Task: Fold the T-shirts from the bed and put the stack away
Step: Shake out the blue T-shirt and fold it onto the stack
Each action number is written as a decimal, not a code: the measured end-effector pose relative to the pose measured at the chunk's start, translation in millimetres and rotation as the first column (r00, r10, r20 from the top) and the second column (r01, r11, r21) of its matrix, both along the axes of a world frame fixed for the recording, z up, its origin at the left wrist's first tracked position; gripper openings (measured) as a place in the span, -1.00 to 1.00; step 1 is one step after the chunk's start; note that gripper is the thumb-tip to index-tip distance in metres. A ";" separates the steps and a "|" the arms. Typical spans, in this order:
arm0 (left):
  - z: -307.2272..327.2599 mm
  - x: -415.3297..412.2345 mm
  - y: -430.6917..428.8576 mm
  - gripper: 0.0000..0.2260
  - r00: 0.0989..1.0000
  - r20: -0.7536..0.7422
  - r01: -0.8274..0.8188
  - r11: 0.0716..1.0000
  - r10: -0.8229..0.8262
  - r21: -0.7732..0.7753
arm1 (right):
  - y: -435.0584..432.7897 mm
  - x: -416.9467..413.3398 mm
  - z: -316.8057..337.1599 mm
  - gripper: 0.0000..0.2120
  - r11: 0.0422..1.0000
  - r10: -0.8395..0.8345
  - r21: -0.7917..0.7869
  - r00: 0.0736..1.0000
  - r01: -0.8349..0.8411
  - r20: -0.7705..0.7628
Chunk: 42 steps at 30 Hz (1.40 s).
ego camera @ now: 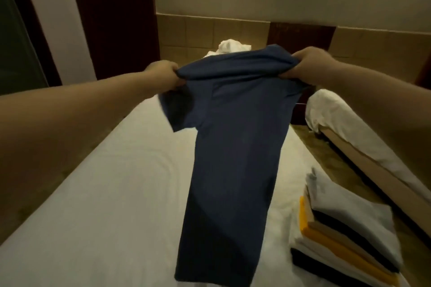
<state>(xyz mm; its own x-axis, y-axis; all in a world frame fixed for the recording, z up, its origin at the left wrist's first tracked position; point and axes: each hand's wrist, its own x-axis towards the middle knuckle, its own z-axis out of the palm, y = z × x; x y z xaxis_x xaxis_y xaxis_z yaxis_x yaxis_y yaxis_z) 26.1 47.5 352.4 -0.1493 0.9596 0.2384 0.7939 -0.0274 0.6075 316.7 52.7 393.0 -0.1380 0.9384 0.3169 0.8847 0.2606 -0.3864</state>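
Observation:
A dark blue T-shirt (233,147) hangs in the air above the white bed (105,193), held up by its shoulders and folded narrow lengthwise, one sleeve sticking out at the left. My left hand (163,74) grips the left shoulder and my right hand (307,65) grips the right shoulder. The shirt's hem hangs near the bed's near end. A stack of folded T-shirts (345,228), grey on top with black, tan, yellow and white below, lies on the bed at the lower right. A crumpled white garment (231,46) lies at the bed's far end, partly hidden by the shirt.
A second bed with white bedding (345,123) stands to the right across a narrow floor gap. A tiled wall (198,30) runs behind the beds. Dark red curtains (112,7) and a window hang at the far left.

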 end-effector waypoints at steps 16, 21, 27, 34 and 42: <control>32.2 -7.0 81.4 -0.93 0.996 0.028 0.067 0.919 -0.085 0.389 | 64.7 1.5 23.4 -0.90 0.961 0.076 0.265 0.997 -0.077 0.015; -94.8 -6.4 -26.2 -0.89 0.997 -0.052 0.064 0.972 -0.054 0.224 | -24.2 3.8 -89.5 -0.86 0.994 0.111 -0.008 0.953 -0.113 0.282; -285.6 -0.2 -156.8 -0.88 0.980 -0.150 0.080 0.953 -0.129 -0.293 | -158.5 8.4 -287.8 -0.72 0.901 0.324 -0.426 0.772 -0.077 0.546; -369.8 10.5 -225.3 -0.94 0.981 -0.120 0.102 0.936 -0.150 -0.335 | -231.4 17.8 -370.8 -0.87 0.887 0.272 -0.458 0.862 -0.053 0.428; -375.4 -13.2 -248.7 -0.97 0.995 0.019 0.101 0.970 -0.099 -0.220 | -254.6 31.9 -376.6 -0.91 0.970 0.233 -0.130 0.941 -0.206 0.246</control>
<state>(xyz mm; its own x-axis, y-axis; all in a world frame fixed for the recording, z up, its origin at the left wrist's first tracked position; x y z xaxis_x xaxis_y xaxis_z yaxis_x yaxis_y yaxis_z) 12.9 -201.2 -23.0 -0.0510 0.9985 0.0191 0.7893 0.0286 0.6134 348.6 -201.9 16.4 -0.4081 0.9008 0.1484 0.8828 0.4308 -0.1873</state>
